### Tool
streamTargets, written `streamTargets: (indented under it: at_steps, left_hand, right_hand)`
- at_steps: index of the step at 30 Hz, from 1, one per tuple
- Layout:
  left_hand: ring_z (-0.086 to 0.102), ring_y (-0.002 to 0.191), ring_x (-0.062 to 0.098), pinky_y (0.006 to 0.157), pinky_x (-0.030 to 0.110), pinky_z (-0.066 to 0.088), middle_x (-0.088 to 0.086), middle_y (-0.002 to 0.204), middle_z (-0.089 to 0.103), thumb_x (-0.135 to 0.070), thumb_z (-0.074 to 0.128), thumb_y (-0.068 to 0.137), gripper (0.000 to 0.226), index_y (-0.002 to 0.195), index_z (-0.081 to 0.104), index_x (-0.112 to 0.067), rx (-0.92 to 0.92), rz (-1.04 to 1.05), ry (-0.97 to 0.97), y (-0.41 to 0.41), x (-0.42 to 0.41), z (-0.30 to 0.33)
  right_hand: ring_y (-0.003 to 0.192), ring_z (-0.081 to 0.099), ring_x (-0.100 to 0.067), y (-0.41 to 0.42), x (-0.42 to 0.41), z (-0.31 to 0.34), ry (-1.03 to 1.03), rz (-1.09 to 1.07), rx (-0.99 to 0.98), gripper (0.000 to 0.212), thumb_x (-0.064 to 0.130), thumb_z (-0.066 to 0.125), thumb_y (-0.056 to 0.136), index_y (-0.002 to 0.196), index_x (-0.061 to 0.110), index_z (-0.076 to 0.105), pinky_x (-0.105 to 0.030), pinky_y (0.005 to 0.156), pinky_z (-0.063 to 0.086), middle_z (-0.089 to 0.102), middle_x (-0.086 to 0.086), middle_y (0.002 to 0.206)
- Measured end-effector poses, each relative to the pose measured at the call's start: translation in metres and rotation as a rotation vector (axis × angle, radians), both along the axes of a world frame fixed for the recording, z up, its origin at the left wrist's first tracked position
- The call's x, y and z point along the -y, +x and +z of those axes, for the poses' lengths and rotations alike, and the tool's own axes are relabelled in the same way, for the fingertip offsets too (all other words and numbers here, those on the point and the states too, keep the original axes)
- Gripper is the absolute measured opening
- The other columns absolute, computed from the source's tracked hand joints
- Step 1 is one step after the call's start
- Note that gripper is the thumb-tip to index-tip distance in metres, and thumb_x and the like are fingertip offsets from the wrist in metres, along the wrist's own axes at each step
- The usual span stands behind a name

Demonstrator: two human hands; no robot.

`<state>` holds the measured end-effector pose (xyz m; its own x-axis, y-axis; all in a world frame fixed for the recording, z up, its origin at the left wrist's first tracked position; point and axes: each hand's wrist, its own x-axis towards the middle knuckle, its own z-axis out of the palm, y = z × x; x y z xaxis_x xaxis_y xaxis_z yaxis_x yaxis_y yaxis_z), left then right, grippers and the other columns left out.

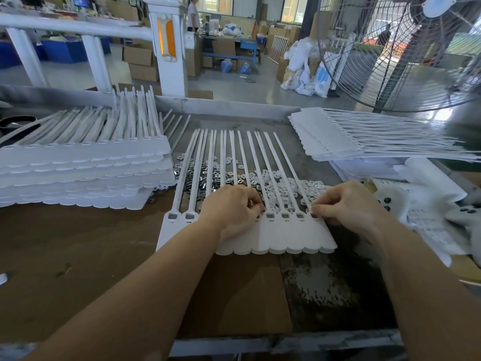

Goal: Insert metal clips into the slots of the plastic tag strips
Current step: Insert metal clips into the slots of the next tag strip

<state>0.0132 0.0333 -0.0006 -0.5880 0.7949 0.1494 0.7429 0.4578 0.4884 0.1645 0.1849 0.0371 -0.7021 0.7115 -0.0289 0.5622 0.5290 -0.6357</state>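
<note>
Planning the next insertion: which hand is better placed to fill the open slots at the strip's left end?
Probably the left hand: it lies nearer those slots, while the right hand works the strip's far right end.

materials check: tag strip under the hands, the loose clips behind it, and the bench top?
Tag strip: looks like white moulded plastic, matte and slightly translucent, with thin tails that bend.
Loose clips: the dark ones glint like bare metal; the pale ones to their right could be plastic-cased, too small to tell.
Bench top: seemingly sheet metal, grey, scuffed and stained, partly covered by brown cardboard.
</note>
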Motion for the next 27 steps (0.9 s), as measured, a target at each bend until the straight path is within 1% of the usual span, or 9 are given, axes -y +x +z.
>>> streamTargets:
  at_steps: [3,7,10,13,15,18,20,23,27]
  left_hand:
    - [0.051,0.09,0.01,0.072,0.027,0.043,-0.012,0.102,0.062,-0.04,0.052,0.09,0.017,0.102,0.064,-0.035,-0.006,-0.001,0.009,0.0,0.001,0.0]
    - [0.05,0.086,0.01,0.069,0.027,0.042,-0.012,0.099,0.061,-0.039,0.052,0.091,0.018,0.105,0.062,-0.035,-0.004,-0.006,-0.004,0.0,0.001,0.002]
    - [0.051,0.078,0.01,0.066,0.026,0.04,-0.01,0.094,0.057,-0.036,0.049,0.094,0.022,0.115,0.056,-0.032,0.088,-0.025,0.033,-0.001,0.002,0.004]
    - [0.051,0.078,0.004,0.065,0.016,0.039,-0.007,0.097,0.056,-0.027,0.05,0.096,0.024,0.118,0.057,-0.023,0.213,-0.015,0.167,-0.004,0.006,0.01]
    - [0.05,0.082,0.002,0.068,0.011,0.037,-0.006,0.103,0.056,-0.023,0.053,0.094,0.02,0.112,0.061,-0.019,0.204,0.009,0.231,-0.009,0.012,0.015]
    - [0.051,0.077,0.0,0.061,0.009,0.039,-0.011,0.095,0.053,-0.019,0.055,0.093,0.016,0.105,0.066,-0.019,0.122,0.093,0.279,-0.02,0.025,0.019]
    - [0.053,0.075,0.002,0.061,0.01,0.041,-0.008,0.094,0.058,-0.017,0.056,0.092,0.015,0.101,0.068,-0.019,0.095,0.192,0.309,-0.029,0.035,0.019]
    - [0.056,0.078,0.009,0.069,0.02,0.046,-0.001,0.103,0.061,-0.016,0.056,0.091,0.016,0.098,0.07,-0.02,0.07,0.333,0.305,-0.041,0.05,0.013]
    - [0.055,0.084,0.014,0.075,0.024,0.044,0.002,0.106,0.059,-0.018,0.058,0.09,0.015,0.097,0.07,-0.022,0.081,0.373,0.249,-0.042,0.057,0.003]
  right_hand:
    - [0.074,0.063,-0.015,-0.003,0.0,-0.001,0.077,-0.034,-0.054,0.007,0.015,0.07,0.082,0.075,0.016,0.073,-0.041,0.08,0.054,0.068,0.001,0.078]
    - [0.068,0.056,-0.003,-0.013,0.011,-0.002,0.207,-0.022,-0.141,0.008,0.014,0.067,0.084,0.08,0.016,0.074,-0.019,0.062,0.045,0.062,0.012,0.072]
    - [0.076,0.061,-0.013,-0.025,0.023,-0.007,0.269,0.012,-0.141,0.011,0.011,0.065,0.084,0.084,0.016,0.074,-0.029,0.074,0.05,0.069,0.004,0.082]
    - [0.086,0.062,-0.014,-0.037,0.031,-0.01,0.319,0.032,-0.131,0.014,0.011,0.061,0.087,0.093,0.015,0.073,-0.029,0.081,0.049,0.07,0.001,0.094]
    - [0.09,0.062,-0.016,-0.043,0.035,-0.011,0.335,0.046,-0.123,0.016,0.012,0.059,0.089,0.098,0.015,0.072,-0.029,0.085,0.049,0.07,-0.001,0.098]
    - [0.09,0.062,-0.016,-0.051,0.04,-0.014,0.363,0.067,-0.101,0.017,0.012,0.058,0.091,0.101,0.015,0.071,-0.028,0.083,0.047,0.07,-0.003,0.1]
    - [0.091,0.061,-0.017,-0.055,0.041,-0.016,0.379,0.076,-0.074,0.018,0.012,0.057,0.091,0.103,0.015,0.07,-0.029,0.084,0.048,0.069,-0.004,0.103]
    - [0.095,0.061,-0.021,-0.06,0.041,-0.02,0.406,0.08,0.006,0.024,0.007,0.054,0.09,0.105,0.016,0.07,-0.031,0.085,0.049,0.066,-0.006,0.107]
    - [0.093,0.062,-0.022,-0.067,0.042,-0.022,0.441,0.079,0.063,0.022,0.009,0.056,0.088,0.1,0.015,0.073,-0.034,0.086,0.052,0.066,-0.008,0.107]
